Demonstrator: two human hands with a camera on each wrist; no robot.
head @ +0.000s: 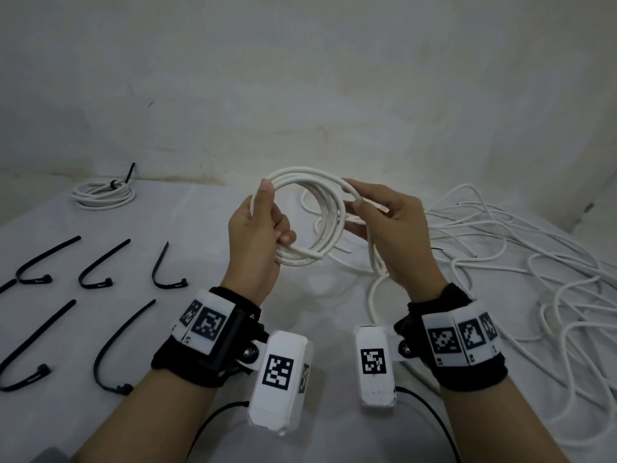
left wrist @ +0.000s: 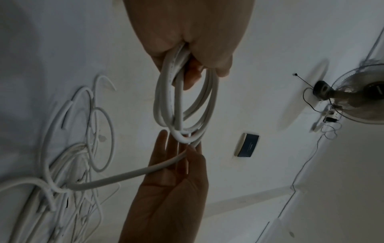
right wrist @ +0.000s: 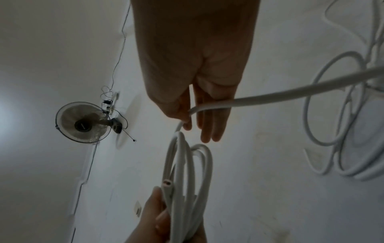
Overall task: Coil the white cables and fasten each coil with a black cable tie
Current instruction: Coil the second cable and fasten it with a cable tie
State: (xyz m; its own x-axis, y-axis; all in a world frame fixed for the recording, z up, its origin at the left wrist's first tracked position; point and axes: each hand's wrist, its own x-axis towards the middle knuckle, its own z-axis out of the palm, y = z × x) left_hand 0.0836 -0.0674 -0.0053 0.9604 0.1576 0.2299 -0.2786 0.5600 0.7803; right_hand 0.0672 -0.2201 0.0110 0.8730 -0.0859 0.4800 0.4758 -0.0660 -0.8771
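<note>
I hold a coil of white cable in the air over the table. My left hand grips the coil's left side, fingers curled round its loops. My right hand is at the coil's right side and pinches the free strand between thumb and forefinger, the other fingers fairly straight. That strand runs down to a loose tangle of white cable on the right. Several black cable ties lie bent on the cloth at the left.
A coiled white cable with a black tie round it lies at the far left by the wall. The table has a white cloth over it. A wall fan shows in both wrist views.
</note>
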